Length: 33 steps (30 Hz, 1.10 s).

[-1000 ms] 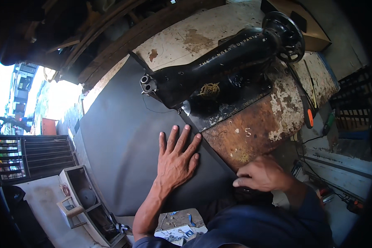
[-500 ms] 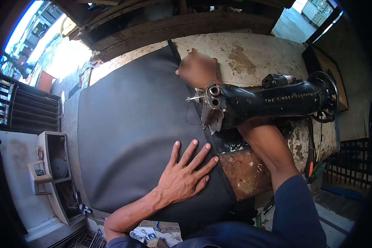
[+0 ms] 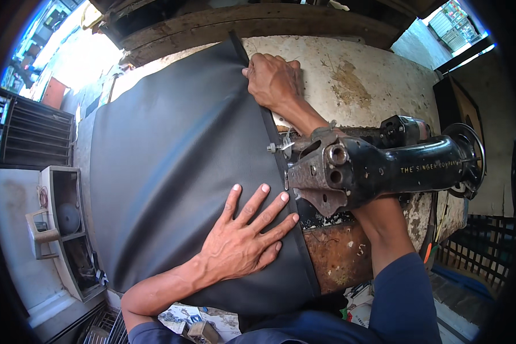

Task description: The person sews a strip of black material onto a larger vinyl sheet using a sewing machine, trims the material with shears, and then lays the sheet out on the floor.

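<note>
A large black leatherette sheet (image 3: pixel 155 166) lies over the left part of the worktable, its folded right edge running beside the needle end of a black sewing machine (image 3: pixel 410 169). My left hand (image 3: pixel 241 246) rests flat on the near part of the sheet, fingers spread toward that edge. Reaching under the machine's arm, my right hand (image 3: pixel 276 83) has its fingers curled on the sheet's right edge near the far corner. The fingertips there are partly hidden. Diagonal folds run across the sheet from near my right hand toward the lower left. The machine head hides the needle.
A wooden beam (image 3: pixel 258 23) borders the worn pale tabletop (image 3: pixel 378 74) at the back. The machine's handwheel (image 3: pixel 470 160) is at the right. A shelf unit (image 3: pixel 66 229) stands at the left, and an orange-handled tool (image 3: pixel 427 252) is by the table's right side.
Diagonal folds have risen across the sheet, which looked smoother before. The view has shifted, so the machine appears lower and farther right. My left hand stays flat on the sheet.
</note>
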Each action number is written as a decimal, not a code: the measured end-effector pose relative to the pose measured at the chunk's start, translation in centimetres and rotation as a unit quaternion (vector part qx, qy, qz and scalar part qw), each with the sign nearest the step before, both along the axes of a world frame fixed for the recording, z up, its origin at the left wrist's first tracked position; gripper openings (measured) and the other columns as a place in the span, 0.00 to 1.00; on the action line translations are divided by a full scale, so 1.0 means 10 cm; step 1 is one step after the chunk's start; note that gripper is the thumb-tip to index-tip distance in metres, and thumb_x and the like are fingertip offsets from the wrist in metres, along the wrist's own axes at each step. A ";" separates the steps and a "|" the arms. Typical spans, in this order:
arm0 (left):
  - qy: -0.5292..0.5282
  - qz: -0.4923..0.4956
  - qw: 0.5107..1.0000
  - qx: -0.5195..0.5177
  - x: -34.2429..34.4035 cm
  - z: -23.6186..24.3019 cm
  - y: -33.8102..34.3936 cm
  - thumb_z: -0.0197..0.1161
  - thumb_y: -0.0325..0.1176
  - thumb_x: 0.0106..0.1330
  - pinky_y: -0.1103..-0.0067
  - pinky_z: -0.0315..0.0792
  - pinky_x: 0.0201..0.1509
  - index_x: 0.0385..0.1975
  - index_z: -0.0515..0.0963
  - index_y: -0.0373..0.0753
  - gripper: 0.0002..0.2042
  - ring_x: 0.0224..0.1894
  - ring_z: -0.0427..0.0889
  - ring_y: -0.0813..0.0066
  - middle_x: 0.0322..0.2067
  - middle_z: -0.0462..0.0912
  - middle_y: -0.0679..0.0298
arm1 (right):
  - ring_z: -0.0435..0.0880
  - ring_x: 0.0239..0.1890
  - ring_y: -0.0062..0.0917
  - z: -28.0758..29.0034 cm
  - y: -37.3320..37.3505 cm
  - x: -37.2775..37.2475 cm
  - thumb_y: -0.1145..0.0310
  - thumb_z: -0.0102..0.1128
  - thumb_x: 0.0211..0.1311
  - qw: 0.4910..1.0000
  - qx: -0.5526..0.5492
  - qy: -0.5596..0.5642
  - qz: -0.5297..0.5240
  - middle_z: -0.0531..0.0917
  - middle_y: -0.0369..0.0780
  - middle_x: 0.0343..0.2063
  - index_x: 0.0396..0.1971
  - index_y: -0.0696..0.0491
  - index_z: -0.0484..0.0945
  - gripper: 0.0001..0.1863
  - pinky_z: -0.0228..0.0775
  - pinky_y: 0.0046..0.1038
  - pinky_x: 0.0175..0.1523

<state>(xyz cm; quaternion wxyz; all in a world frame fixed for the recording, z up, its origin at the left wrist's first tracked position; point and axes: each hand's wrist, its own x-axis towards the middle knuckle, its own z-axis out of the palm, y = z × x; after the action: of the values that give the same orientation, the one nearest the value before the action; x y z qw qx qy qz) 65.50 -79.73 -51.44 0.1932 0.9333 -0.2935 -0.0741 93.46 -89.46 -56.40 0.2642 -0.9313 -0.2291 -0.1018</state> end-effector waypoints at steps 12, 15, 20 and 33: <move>-0.036 -0.026 0.999 -0.005 0.46 -0.04 0.17 0.64 0.46 0.65 0.39 0.48 0.77 0.68 0.74 0.57 0.28 0.77 0.59 0.51 0.69 0.68 0.54 | 0.87 0.48 0.39 0.13 0.14 0.39 0.61 0.62 0.69 0.998 -0.016 0.055 -0.022 0.88 0.44 0.41 0.42 0.56 0.83 0.13 0.61 0.56 0.59; -0.021 -0.036 0.999 0.014 0.54 -0.04 0.22 0.65 0.46 0.64 0.37 0.48 0.75 0.66 0.76 0.59 0.27 0.76 0.60 0.49 0.68 0.68 0.54 | 0.87 0.49 0.40 0.13 0.20 0.43 0.61 0.60 0.70 0.997 -0.008 0.070 -0.020 0.87 0.46 0.42 0.44 0.56 0.82 0.13 0.58 0.60 0.62; -0.028 -0.056 0.998 -0.004 0.68 -0.05 0.21 0.66 0.45 0.63 0.32 0.48 0.72 0.63 0.78 0.62 0.25 0.76 0.59 0.48 0.65 0.70 0.54 | 0.86 0.49 0.41 0.10 0.16 0.56 0.60 0.59 0.71 0.998 -0.016 0.056 -0.027 0.86 0.46 0.43 0.42 0.54 0.82 0.13 0.62 0.59 0.57; -0.021 -0.105 0.994 0.017 0.77 -0.07 0.30 0.69 0.45 0.60 0.28 0.43 0.72 0.59 0.81 0.67 0.24 0.78 0.56 0.50 0.63 0.71 0.57 | 0.84 0.54 0.38 0.06 0.20 0.60 0.56 0.59 0.72 0.996 0.018 0.052 -0.065 0.86 0.42 0.45 0.43 0.50 0.83 0.14 0.58 0.61 0.63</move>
<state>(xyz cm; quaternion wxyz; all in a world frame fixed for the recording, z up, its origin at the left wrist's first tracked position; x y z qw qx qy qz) 73.24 -76.78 -52.17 0.1619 0.9017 -0.3929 -0.0791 99.50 -87.46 -55.75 0.2855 -0.9433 -0.1519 -0.0747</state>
